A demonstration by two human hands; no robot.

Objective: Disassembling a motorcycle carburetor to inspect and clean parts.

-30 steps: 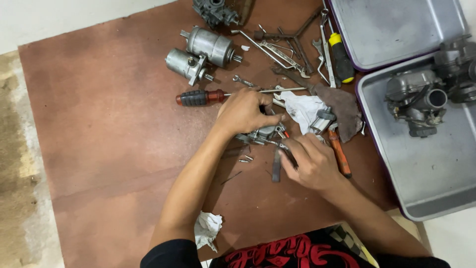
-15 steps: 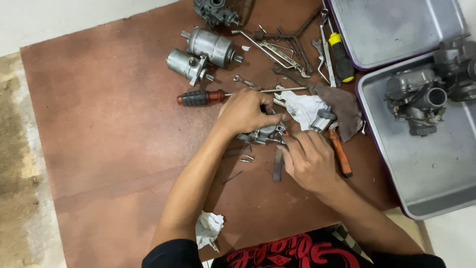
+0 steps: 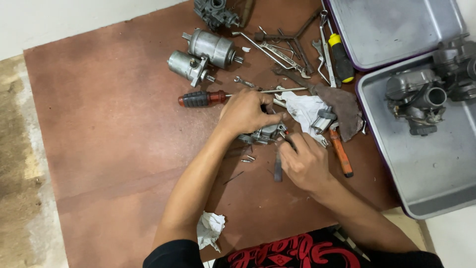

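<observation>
My left hand (image 3: 246, 111) presses down over a small grey metal carburettor body (image 3: 267, 133) on the brown board (image 3: 99, 129) and grips it. My right hand (image 3: 306, 163) sits just right of it, fingers pinched on a thin dark tool (image 3: 290, 142) whose tip meets the body. Much of the part is hidden under my left fingers. Several small screws (image 3: 248, 159) and a flat dark strip (image 3: 277, 167) lie beside it.
A red-and-black screwdriver (image 3: 198, 98), two cylindrical motors (image 3: 210, 47), wrenches (image 3: 282, 49), a white rag (image 3: 303, 108), a brown rag (image 3: 343, 103) and an orange-handled tool (image 3: 341, 155) lie around. Two metal trays (image 3: 396, 30) (image 3: 436, 178) sit right, one holding a carburettor (image 3: 416, 97). Crumpled cloth (image 3: 210, 228) lies near.
My right hand has edged in toward the metal body, bringing the thin tool against it. My left hand stays clamped on the part.
</observation>
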